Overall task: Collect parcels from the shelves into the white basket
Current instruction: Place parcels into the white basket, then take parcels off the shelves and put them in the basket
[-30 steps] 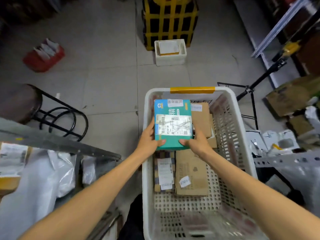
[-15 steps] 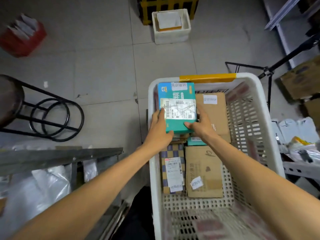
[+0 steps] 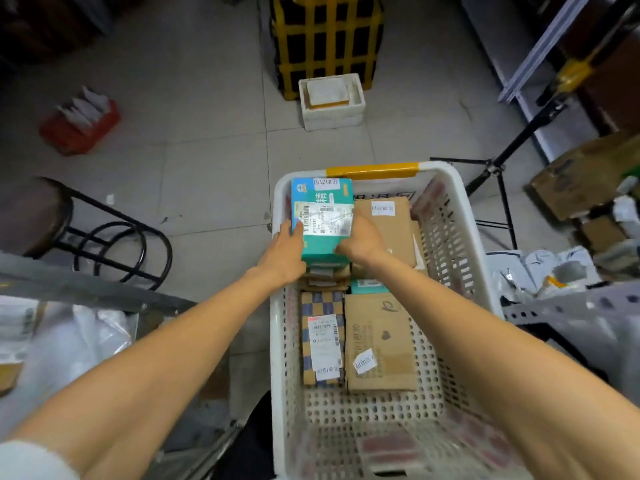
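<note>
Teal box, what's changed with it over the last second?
The teal box has gone away from the person and down into the far left corner of the white basket. The left hand and right hand still hold it, their grip shifted from its near edge up along its sides. The checkered parcel and brown boxes lie as before.

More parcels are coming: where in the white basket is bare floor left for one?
Bare floor: the near end of the white basket, between its near wall and the checkered parcel and brown carton; also a narrow strip along the right wall. The far end is crowded: stacked cartons under the teal box.
</note>
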Tool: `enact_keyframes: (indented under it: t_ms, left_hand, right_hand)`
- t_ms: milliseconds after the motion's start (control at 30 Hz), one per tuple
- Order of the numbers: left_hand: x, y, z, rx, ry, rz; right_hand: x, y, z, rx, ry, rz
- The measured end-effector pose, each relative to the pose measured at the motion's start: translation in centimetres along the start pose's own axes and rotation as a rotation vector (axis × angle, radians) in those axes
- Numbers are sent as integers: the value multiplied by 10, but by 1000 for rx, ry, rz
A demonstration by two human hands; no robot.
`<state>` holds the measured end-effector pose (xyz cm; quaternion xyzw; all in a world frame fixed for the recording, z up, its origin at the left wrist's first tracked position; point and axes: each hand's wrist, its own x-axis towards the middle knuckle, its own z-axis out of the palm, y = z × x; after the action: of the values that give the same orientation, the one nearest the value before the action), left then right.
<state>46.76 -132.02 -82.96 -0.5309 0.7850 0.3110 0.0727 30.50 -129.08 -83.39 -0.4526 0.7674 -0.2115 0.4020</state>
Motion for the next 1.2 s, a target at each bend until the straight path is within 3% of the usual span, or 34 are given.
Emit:
enact_keyframes:
  t_ms: [267, 500, 867, 1200]
  left_hand:
    - [-100, 58, 7, -11, 204, -50]
    - [-194, 80, -38, 87, 365, -162]
    - [-394, 37, -104, 74, 626, -409]
    - [-613, 37, -55, -1, 829, -856]
  right_hand:
    - [-102, -19, -65, -382, -127, -367]
    - [-173, -67, -78, -718, -152, -600]
    - [-289, -191, -37, -671, -295, -1087]
    - [-461, -241, 39, -788, -557, -1543]
